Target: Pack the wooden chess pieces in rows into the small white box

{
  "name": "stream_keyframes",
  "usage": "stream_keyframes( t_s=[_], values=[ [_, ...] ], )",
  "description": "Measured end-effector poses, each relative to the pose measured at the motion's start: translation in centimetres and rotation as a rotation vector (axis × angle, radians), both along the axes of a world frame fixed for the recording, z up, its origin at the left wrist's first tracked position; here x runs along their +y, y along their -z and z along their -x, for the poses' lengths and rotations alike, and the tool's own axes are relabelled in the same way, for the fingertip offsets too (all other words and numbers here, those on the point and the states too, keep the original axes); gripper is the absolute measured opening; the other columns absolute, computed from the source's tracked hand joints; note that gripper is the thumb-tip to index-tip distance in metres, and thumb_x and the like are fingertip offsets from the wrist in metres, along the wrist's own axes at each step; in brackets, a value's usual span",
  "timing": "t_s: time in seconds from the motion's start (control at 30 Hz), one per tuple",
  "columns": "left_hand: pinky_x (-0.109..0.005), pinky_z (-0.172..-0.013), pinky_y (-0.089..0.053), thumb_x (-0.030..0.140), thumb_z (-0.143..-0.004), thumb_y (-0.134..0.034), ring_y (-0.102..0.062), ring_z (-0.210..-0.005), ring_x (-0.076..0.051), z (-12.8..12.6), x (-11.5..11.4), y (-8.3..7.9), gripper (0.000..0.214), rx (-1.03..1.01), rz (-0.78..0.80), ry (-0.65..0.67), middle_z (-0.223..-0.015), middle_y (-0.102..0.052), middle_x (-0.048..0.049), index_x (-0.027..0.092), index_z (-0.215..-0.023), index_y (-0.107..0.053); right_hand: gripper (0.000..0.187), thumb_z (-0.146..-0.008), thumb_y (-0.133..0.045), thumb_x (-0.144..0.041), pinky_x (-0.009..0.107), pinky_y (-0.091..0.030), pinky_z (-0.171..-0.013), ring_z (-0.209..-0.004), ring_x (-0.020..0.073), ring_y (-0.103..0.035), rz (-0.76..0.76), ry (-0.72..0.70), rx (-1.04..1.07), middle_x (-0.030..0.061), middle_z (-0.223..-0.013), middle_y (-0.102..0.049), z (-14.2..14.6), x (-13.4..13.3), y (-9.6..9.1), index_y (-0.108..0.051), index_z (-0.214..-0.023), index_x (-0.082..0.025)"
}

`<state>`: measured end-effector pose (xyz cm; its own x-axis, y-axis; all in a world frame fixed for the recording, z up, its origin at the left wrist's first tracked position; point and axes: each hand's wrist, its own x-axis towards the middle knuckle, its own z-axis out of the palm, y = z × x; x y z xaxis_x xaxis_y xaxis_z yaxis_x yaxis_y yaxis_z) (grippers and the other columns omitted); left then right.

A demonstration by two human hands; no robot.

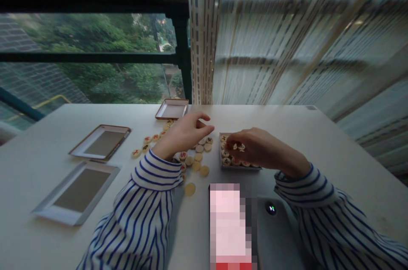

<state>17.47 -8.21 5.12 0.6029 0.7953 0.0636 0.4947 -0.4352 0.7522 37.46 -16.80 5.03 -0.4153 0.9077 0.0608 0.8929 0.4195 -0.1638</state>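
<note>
My left hand (188, 130) hovers over loose round Chinese chess pieces (204, 171), its thumb and forefinger apart with nothing seen between them. Some pieces show red or black characters, others lie blank side up. To the right, an open box (241, 168) holds rows of chess pieces (226, 161) with their characters up. My right hand (255, 147) is over this box, fingers bent down and drawn together at its left part. The hand covers much of the box, and whatever the fingertips hold is hidden.
Two shallow trays or lids, one brown-rimmed (127, 130) and one pale (41, 210), lie at the left. Another brown-rimmed tray (172, 110) sits at the table's far edge. Near me are a phone with a blurred screen (228, 223) and a grey device (277, 236).
</note>
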Motion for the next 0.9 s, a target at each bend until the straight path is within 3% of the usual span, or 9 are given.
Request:
stream_keyframes(
  t_s=[0.27, 0.57, 0.9],
  values=[
    [-0.028, -0.064, -0.046, 0.045, -0.078, -0.051, -0.062, -0.078, -0.019, 0.1, 0.3, 0.2, 0.039, 0.134, -0.112, 0.01, -0.09, -0.068, -0.0072, 0.017, -0.105, -0.058, 0.018, -0.08, -0.051, -0.029, 0.026, -0.036, -0.064, -0.074, 0.0157, -0.059, 0.106, -0.068, -0.054, 0.0042, -0.086, -0.067, 0.0, 0.3, 0.6, -0.066, -0.087, -0.022],
    [-0.028, -0.07, -0.048, 0.045, -0.078, -0.051, -0.063, -0.083, -0.019, 0.0, 0.0, 0.0, 0.04, 0.179, -0.103, 0.013, -0.094, -0.068, -0.0078, 0.017, -0.106, -0.058, 0.019, -0.08, -0.052, -0.032, 0.026, -0.038, -0.067, -0.074, 0.0161, -0.057, 0.113, -0.12, -0.01, 0.0055, -0.083, -0.066, -0.1, 0.6, 1.9, -0.065, -0.08, -0.019],
    [-0.027, -0.069, -0.048, 0.046, -0.078, -0.049, -0.063, -0.084, -0.019, 0.1, -0.1, 0.0, 0.041, 0.215, -0.11, 0.021, -0.096, -0.068, -0.0072, 0.018, -0.107, -0.058, 0.022, -0.081, -0.052, -0.036, 0.028, -0.038, -0.07, -0.074, 0.0162, -0.057, 0.179, -0.147, 0.02, 0.0056, -0.082, -0.066, -0.1, 0.9, 2.1, -0.067, -0.082, -0.02]
  ],
)
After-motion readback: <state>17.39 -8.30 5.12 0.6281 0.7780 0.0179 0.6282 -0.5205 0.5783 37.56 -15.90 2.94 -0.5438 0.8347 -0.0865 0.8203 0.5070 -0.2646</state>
